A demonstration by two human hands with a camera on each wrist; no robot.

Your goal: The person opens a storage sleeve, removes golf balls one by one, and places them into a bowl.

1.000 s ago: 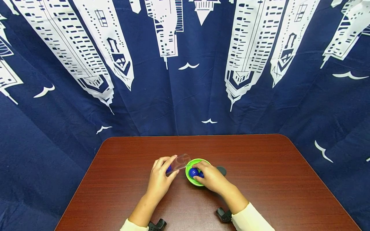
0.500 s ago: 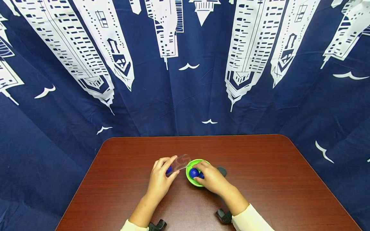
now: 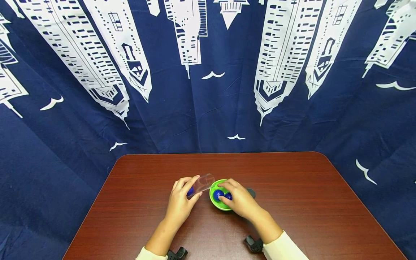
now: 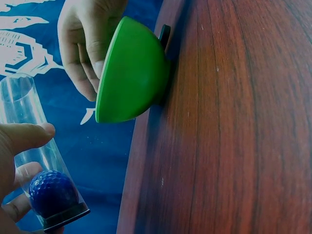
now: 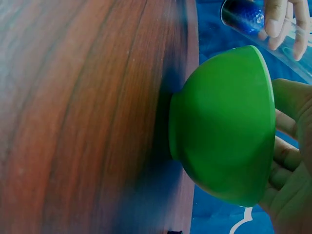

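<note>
Two dimpled blue balls (image 3: 218,195) lay in a green bowl (image 5: 224,126), well within the edges of the brown wooden surface (image 3: 308,213); the right hand (image 3: 241,200) hung above, fingers apart; the left hand (image 3: 179,201) clamped a clear cylindrical tube (image 3: 204,182).

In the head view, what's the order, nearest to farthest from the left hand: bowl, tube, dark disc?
1. Tube: held in the left hand.
2. Bowl: just right of the tube.
3. Dark disc: right of the bowl.

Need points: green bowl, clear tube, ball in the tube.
Green bowl (image 5: 224,126), right wrist view, outer wall.
Clear tube (image 4: 48,158), left wrist view, side wall.
Ball in the tube (image 4: 53,193), left wrist view, dimpled side.
</note>
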